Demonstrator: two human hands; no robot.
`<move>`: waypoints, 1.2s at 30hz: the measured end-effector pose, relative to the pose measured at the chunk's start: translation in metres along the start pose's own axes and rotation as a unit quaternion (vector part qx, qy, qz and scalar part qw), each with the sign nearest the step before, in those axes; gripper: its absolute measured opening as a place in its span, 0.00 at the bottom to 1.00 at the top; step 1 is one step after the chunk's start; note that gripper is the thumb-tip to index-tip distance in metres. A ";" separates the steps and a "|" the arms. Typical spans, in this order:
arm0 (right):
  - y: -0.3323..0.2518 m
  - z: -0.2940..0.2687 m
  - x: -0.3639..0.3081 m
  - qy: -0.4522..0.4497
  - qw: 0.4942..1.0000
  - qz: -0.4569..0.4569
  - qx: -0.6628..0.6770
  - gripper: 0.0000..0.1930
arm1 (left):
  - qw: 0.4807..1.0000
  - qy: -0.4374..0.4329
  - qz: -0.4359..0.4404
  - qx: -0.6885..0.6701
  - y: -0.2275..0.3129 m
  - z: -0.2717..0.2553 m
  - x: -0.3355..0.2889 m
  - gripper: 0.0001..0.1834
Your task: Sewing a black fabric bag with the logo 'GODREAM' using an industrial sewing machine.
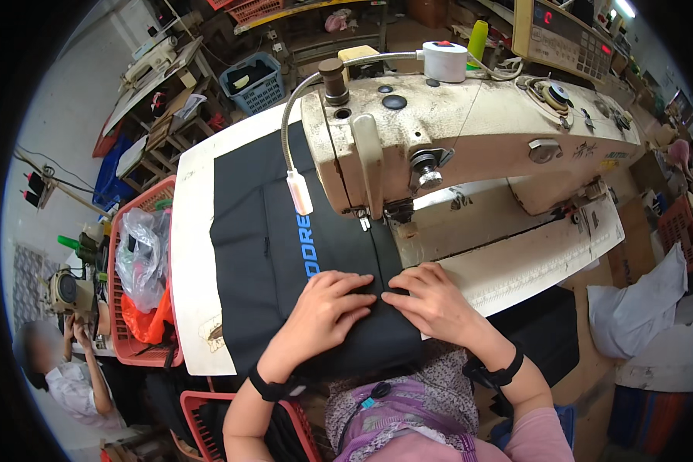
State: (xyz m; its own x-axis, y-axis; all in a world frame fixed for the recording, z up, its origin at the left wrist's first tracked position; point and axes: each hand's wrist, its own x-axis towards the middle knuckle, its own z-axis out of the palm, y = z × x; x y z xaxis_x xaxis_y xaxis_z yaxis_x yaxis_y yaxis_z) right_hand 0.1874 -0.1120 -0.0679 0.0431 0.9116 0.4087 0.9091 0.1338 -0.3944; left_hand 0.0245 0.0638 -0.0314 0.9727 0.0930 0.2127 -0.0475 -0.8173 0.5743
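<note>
A large piece of black fabric [242, 223] with blue lettering lies on the white sewing table, partly beneath the head of the sewing machine [477, 115]. A seam or folded edge runs along it from the presser foot [365, 224] toward me. My left hand [327, 312] pinches the fabric just left of that line, thumb and fingers together. Opposite it, my right hand [433, 302] grips the edge on the right side, fingertips pressed close. Only a small gap separates the two hands. The needle is too small to make out.
A lamp on a bent metal neck [299, 192] hangs beside the machine head. Left of the table [192, 308] stands a red basket [115, 308] with plastic bags. Another red basket [200, 408] is near my lap. A person [77, 377] works at far left. A white sack [639, 308] lies at right.
</note>
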 end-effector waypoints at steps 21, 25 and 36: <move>0.004 0.004 0.000 0.006 0.999 0.019 0.032 0.15 | 0.987 -0.032 -0.009 0.155 -0.047 0.014 0.069 0.09; 0.004 0.003 0.000 0.013 0.999 0.017 0.026 0.15 | 0.989 0.007 -0.033 0.146 -0.015 0.007 0.048 0.19; 0.002 0.002 -0.001 -0.001 1.000 0.019 0.010 0.15 | 0.997 -0.022 0.001 0.072 -0.012 0.014 0.001 0.21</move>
State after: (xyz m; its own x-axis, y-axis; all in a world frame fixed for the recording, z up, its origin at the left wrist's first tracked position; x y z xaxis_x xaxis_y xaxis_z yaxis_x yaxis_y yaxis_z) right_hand 0.1886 -0.1119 -0.0710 0.0772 0.9167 0.3920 0.8980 0.1070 -0.4268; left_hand 0.0292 0.0660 -0.0494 0.9818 0.0686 0.1770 -0.0194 -0.8913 0.4530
